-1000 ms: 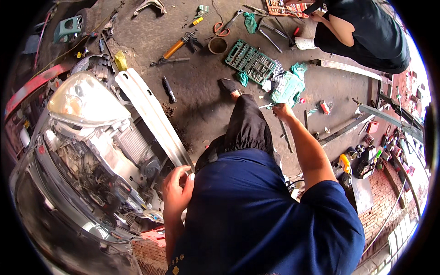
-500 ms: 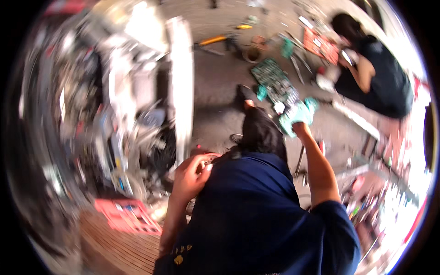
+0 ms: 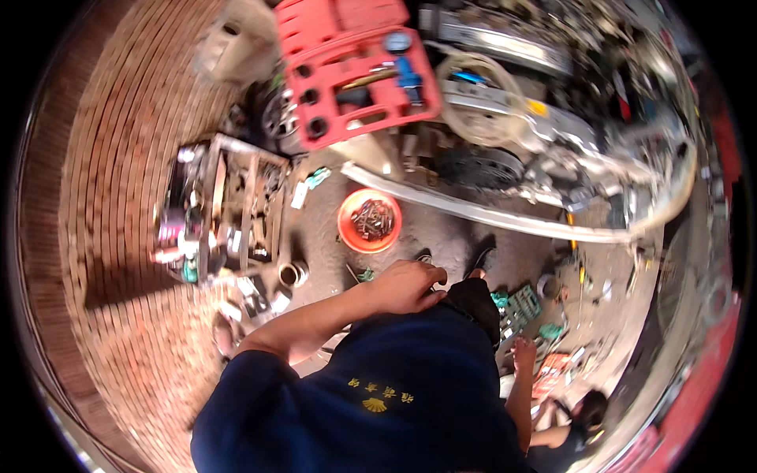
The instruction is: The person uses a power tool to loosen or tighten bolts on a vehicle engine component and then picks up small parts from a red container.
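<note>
My left hand (image 3: 406,288) is near my lap by the dark trouser leg, its fingers loosely bent and apart with nothing visible in them. Lower right, my right hand (image 3: 523,353) hangs beside my leg, small in view, with its fingers apart and no object seen in it. Just beyond it a green cloth (image 3: 550,331) lies on the ground. Close to that cloth is a green tray of small metal tools (image 3: 520,309). An orange bucket (image 3: 344,225) with many metal pieces inside stands ahead of my left hand.
An open red tool case (image 3: 347,118) with a gauge lies at the top. The car's front end, with a long pale bumper strip (image 3: 489,221), fills the upper right. A wooden crate (image 3: 254,169) stands left on brick paving. Another person (image 3: 583,418) crouches lower right.
The view has swung left, bringing the bucket, crate and red case into sight. My right hand has let go of the green cloth. My left hand stays by my lap.
</note>
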A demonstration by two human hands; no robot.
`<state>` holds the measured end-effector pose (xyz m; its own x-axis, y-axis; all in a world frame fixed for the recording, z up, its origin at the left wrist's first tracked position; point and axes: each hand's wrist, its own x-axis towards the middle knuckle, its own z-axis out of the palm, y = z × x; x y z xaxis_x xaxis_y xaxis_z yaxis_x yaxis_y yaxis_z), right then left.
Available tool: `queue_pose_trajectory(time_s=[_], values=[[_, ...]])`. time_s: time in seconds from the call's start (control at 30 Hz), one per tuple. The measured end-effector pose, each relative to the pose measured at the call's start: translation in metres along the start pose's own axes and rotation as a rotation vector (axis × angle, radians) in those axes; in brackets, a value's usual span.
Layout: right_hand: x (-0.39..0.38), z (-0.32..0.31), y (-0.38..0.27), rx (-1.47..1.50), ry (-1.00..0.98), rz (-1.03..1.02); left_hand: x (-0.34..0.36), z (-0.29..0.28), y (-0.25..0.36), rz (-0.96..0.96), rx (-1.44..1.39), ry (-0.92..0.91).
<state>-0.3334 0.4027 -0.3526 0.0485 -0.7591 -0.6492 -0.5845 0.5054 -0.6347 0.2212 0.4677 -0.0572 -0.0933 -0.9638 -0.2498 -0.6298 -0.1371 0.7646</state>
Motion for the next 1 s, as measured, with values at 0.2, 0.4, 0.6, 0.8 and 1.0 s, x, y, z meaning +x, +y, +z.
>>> queue_pose_trajectory(time_s=[0.2,0.4,0.6,0.8,1.0], values=[[0.033,0.074,-0.314,-0.140,-0.192,-0.403,-0.067,-0.002,-0.024,-0.207,-0.104,0.190],[0.016,0.168,-0.485,-0.426,-0.510,-0.839,-0.098,0.015,-0.035,-0.300,-0.185,0.573],[-0.014,0.238,-0.546,-0.601,-0.761,-0.983,-0.122,0.036,-0.017,-0.526,-0.244,0.733],[-0.033,0.272,-0.574,-0.623,-0.911,-1.198,-0.107,0.059,0.001,-0.654,-0.272,0.852],[-0.032,0.299,-0.594,-0.477,-0.852,-1.474,-0.113,0.122,-0.012,-0.992,-0.487,0.898]])
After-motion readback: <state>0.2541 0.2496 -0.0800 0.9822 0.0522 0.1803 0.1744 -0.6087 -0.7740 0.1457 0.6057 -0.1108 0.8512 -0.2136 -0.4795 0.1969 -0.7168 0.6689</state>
